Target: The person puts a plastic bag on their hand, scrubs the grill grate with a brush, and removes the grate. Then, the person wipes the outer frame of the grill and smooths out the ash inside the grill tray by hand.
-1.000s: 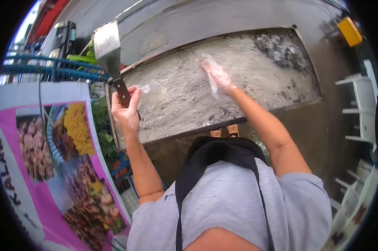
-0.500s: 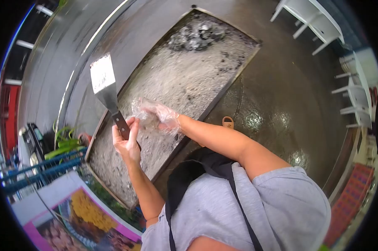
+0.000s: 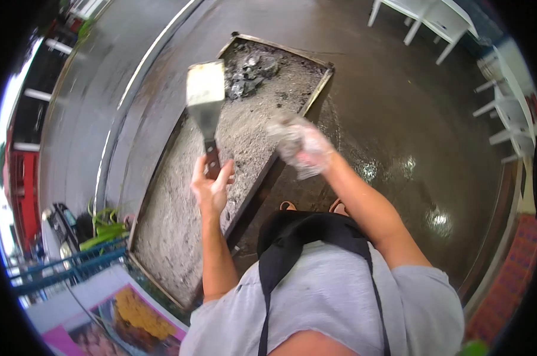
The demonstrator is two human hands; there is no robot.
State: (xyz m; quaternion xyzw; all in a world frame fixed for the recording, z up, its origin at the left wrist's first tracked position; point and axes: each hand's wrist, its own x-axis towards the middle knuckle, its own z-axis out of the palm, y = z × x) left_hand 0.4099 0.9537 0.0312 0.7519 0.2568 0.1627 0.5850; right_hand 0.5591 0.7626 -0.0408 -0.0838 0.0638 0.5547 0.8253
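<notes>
My left hand (image 3: 211,184) grips the dark wooden handle of a spatula (image 3: 206,89), whose broad metal blade points up and away from me. The blade has a pale, whitish face. To the right, my right hand (image 3: 307,151) wears a clear plastic glove and is closed around crumpled clear plastic (image 3: 286,132), somewhat blurred by motion. Below both hands lies a long metal tray (image 3: 244,228) filled with grey ash (image 3: 173,219). Dark and silvery charcoal lumps (image 3: 250,72) are heaped near its far end, right of the blade.
White plastic chairs (image 3: 512,110) stand at the right on the wet floor (image 3: 393,118). A blue railing (image 3: 72,267) and a food-picture banner (image 3: 126,320) are at lower left, with a green plant (image 3: 105,231) beyond. My sandaled feet (image 3: 338,206) stand beside the tray.
My hands have separated: the right hand with the plastic moved right, away from the left. The spatula shifted right in view and stands more upright. The view has turned somewhat.
</notes>
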